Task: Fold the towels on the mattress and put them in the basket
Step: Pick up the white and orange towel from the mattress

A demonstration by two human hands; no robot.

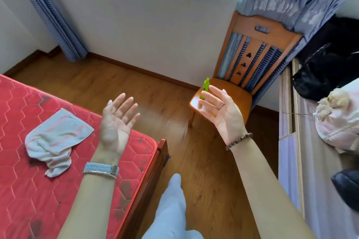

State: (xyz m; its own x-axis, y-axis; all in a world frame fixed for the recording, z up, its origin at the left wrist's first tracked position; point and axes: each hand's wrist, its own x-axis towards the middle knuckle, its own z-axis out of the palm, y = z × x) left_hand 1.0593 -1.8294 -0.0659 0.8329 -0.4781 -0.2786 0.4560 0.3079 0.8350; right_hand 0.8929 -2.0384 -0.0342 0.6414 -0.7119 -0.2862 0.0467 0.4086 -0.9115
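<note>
Head view: both hands are raised palm-up in mid-frame, fingers spread, holding nothing. The left hand (116, 122) hangs over the near corner of the mattress (23, 190), a pale woven band on its wrist. The right hand (221, 110) is over the wood floor (136, 87), a ring on one finger and a bead bracelet at the wrist; its fingertips overlap the chair (250, 52) in the picture.

At nine o'clock from the left hand, a crumpled whitish towel (56, 139) with faint pink stripes lies unfolded on the red quilted mattress, apart from both hands. No basket is in sight.

At one o'clock, the wooden chair stands against the wall below the window, a small green bottle (205, 86) upright on its seat, just behind the right fingers. At three o'clock, a shelf (310, 170) carries a black bag (326, 68) and a pale pink bundle (338, 128). At six o'clock, a leg in light trousers shows.
</note>
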